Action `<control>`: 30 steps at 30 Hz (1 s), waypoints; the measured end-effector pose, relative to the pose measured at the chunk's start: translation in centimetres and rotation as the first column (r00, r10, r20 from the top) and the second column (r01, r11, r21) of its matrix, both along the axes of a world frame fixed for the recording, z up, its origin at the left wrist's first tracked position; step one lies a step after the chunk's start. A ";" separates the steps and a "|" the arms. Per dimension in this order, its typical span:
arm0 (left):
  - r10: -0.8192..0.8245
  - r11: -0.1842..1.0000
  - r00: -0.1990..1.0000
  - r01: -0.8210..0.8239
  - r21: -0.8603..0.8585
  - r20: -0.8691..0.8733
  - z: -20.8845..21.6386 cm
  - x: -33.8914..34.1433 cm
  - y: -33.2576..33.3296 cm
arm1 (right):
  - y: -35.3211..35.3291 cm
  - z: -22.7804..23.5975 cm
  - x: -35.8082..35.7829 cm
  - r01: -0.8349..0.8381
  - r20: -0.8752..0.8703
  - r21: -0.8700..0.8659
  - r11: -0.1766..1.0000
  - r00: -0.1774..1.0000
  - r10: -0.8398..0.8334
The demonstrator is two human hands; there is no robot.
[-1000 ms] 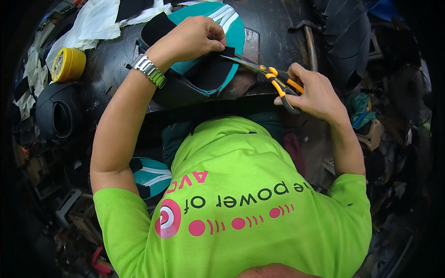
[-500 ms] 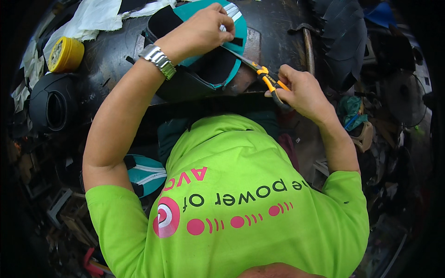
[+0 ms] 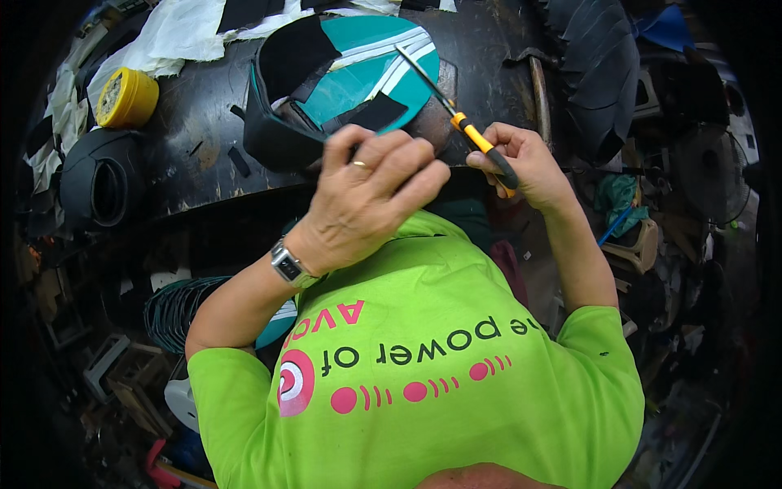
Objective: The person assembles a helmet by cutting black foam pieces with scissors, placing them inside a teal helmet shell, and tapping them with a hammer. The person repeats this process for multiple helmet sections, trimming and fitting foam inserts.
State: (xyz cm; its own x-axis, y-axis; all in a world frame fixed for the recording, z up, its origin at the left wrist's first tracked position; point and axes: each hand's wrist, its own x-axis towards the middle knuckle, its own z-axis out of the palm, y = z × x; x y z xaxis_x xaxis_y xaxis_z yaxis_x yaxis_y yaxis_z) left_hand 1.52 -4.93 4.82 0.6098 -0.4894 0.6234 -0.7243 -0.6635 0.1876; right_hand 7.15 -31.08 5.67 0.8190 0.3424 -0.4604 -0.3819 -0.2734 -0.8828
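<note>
My right hand (image 3: 525, 163) is closed round the yellow-and-black grips of long-nose pliers (image 3: 475, 134). Their slim metal tip lies over the white stripes of a teal-and-black curved piece (image 3: 342, 90), which looks like a slipper upper. It stands on the dark work surface, its hollow side facing up. Just off its near edge is my left hand (image 3: 375, 179), back upward, fingers apart and loosely bent, with nothing visible in it. The thumb is hidden, and I cannot tell whether the fingertips touch the piece.
A yellow tub (image 3: 128, 98) and a rolled black piece (image 3: 104, 179) stand at the left of the dark table (image 3: 195, 167). White cloth (image 3: 183, 33) lies at the back. A wooden handle (image 3: 541, 98) and stacked black pieces (image 3: 599, 73) are at the right.
My left hand has come off the teal part and moved down toward me. The pliers have swung up, their tip now farther back over the stripes. The curved piece has turned somewhat.
</note>
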 end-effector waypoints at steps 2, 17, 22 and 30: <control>0.175 0.983 0.980 -0.180 0.042 0.092 0.0 -0.1 1.0 | 0.2 -0.3 -0.1 -0.009 -0.045 -0.028 1.000 0.999 0.008; 0.236 0.951 0.964 -0.203 0.234 -0.124 -1.1 1.5 11.1 | 3.3 -1.4 -2.3 -0.107 -0.447 0.252 0.962 0.869 0.213; 0.275 0.953 0.947 -0.245 0.178 -0.169 -1.9 1.8 10.4 | 3.4 -1.4 -1.6 -0.141 -0.457 0.220 0.965 0.860 0.229; 0.249 0.957 0.964 -0.229 0.179 -0.097 -2.9 2.1 10.0 | 3.7 -0.9 -0.9 -0.175 -0.427 0.202 0.964 0.870 0.247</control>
State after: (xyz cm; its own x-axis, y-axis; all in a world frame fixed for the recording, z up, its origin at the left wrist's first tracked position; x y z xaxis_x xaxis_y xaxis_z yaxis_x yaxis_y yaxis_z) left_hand 3.67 5.11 1.89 0.7853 -0.4107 0.4634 -0.5205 -0.8431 0.1349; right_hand 6.22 -27.39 4.74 0.4400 0.5787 -0.6866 -0.6918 -0.2690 -0.6701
